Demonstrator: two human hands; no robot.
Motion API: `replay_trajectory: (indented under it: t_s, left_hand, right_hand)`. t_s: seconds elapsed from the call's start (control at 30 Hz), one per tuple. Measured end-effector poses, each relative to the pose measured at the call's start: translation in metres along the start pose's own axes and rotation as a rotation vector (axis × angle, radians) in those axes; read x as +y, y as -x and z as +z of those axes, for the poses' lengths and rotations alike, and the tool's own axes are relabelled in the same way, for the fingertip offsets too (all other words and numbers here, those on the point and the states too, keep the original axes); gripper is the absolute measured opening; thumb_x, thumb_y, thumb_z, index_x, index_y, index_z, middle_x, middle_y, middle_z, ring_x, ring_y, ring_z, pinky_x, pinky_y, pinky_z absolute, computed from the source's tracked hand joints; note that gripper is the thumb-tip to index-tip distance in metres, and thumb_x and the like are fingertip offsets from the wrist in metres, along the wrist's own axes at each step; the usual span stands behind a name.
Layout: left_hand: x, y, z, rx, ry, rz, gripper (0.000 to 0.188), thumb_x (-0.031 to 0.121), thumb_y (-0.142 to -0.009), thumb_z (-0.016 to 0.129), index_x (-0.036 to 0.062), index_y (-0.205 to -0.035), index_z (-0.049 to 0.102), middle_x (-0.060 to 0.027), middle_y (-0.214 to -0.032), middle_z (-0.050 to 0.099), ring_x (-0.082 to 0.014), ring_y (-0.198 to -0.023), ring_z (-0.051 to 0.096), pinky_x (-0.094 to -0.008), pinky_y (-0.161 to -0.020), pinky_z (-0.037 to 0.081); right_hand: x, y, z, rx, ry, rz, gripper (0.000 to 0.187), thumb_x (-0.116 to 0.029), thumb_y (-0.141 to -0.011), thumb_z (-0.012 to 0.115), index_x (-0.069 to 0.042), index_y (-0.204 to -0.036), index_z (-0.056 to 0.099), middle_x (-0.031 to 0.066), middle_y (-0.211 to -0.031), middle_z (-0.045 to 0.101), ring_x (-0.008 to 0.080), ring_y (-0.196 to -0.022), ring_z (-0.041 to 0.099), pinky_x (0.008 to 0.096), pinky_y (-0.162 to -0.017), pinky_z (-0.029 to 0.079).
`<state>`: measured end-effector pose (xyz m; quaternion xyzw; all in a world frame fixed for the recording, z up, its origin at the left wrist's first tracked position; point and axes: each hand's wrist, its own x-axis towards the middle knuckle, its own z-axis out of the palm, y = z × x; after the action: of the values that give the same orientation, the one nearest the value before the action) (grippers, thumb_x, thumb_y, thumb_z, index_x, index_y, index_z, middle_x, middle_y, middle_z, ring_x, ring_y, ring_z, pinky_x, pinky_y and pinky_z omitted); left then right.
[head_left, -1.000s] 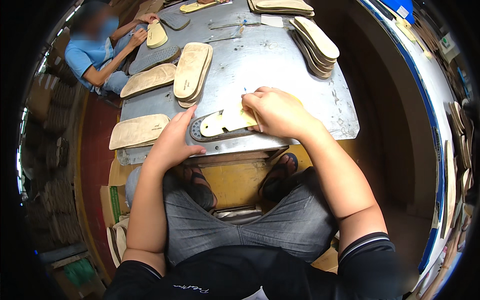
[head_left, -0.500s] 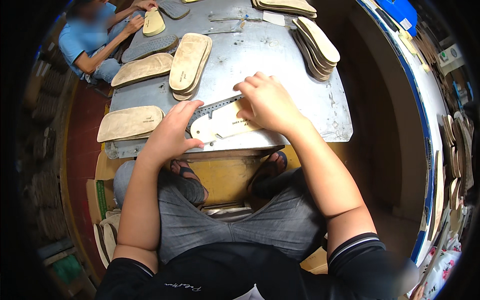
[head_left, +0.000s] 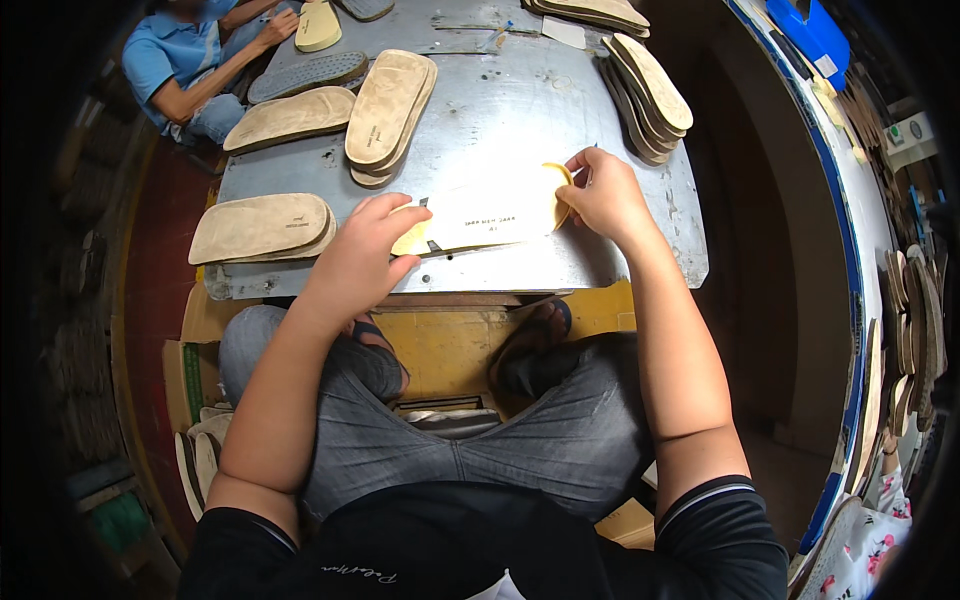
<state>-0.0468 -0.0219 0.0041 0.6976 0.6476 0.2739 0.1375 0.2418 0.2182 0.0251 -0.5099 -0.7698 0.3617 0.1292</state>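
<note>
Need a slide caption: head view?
Left hand and right hand at opposite ends of a yellow sole-shaped template over a grey table near tan insoles.

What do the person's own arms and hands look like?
The left hand and right hand are bare, with no glove or watch showing. The forearms are bare too. The short sleeves are black, trimmed with a thin pale stripe.

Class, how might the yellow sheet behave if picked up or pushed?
The yellow sheet is probably light, since its near edge looks thin. It may bend when lifted by one end, being long as well. Rolling seems unlikely, given its broad face.
</note>
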Motion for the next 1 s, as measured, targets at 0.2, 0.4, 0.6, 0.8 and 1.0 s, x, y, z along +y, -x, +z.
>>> replay_trajectory:
  t_s: [0.2, 0.4, 0.6, 0.8, 1.0]
  left_hand:
    - [0.003, -0.008, 0.011, 0.004, 0.045, 0.005, 0.054, 0.006, -0.095, 0.095, 0.0069, -0.147, 0.079, -0.0212, -0.161, 0.071, -0.0437, -0.151, 0.067, -0.0511, -0.127, 0.056]
    - [0.005, -0.016, 0.013, -0.011, 0.023, 0.008, 0.051, 0.006, -0.097, 0.094, 0.0081, -0.145, 0.079, -0.0200, -0.161, 0.070, -0.0436, -0.153, 0.066, -0.0514, -0.127, 0.055]
    - [0.008, -0.016, 0.012, -0.008, 0.007, 0.014, 0.052, 0.007, -0.097, 0.094, 0.0092, -0.146, 0.079, -0.0193, -0.160, 0.070, -0.0434, -0.152, 0.066, -0.0514, -0.127, 0.055]
    - [0.006, -0.016, 0.015, 0.001, 0.014, 0.007, 0.052, 0.006, -0.097, 0.093, 0.0095, -0.147, 0.079, -0.0192, -0.160, 0.070, -0.0431, -0.153, 0.065, -0.0515, -0.127, 0.056]
    - [0.004, -0.014, 0.016, 0.010, 0.021, 0.017, 0.054, 0.007, -0.096, 0.094, 0.0097, -0.149, 0.079, -0.0194, -0.163, 0.069, -0.0431, -0.152, 0.065, -0.0513, -0.127, 0.056]
  right_hand:
    - [0.014, -0.017, -0.022, -0.074, 0.032, 0.123, 0.030, -0.010, -0.097, 0.095, 0.002, -0.122, 0.082, 0.0082, -0.103, 0.081, 0.0143, -0.072, 0.078, 0.0333, -0.064, 0.063]
    - [0.034, -0.023, -0.014, 0.158, 0.054, -0.089, 0.029, -0.013, -0.093, 0.098, 0.002, -0.115, 0.086, 0.0119, -0.103, 0.088, 0.0206, -0.095, 0.083, 0.0390, -0.087, 0.067]
    - [0.042, -0.038, -0.012, 0.075, -0.009, 0.008, 0.017, -0.011, -0.097, 0.094, 0.000, -0.107, 0.087, 0.0085, -0.097, 0.087, 0.0181, -0.084, 0.081, 0.0366, -0.080, 0.065]
    - [0.044, -0.038, 0.001, 0.233, 0.008, -0.016, 0.011, -0.009, -0.100, 0.089, 0.001, -0.104, 0.085, 0.0065, -0.093, 0.084, 0.0137, -0.079, 0.077, 0.0336, -0.073, 0.063]
    - [0.038, -0.040, -0.005, 0.052, -0.129, 0.039, 0.020, -0.009, -0.094, 0.095, 0.001, -0.108, 0.083, 0.0074, -0.096, 0.085, 0.0150, -0.078, 0.078, 0.0337, -0.071, 0.064]
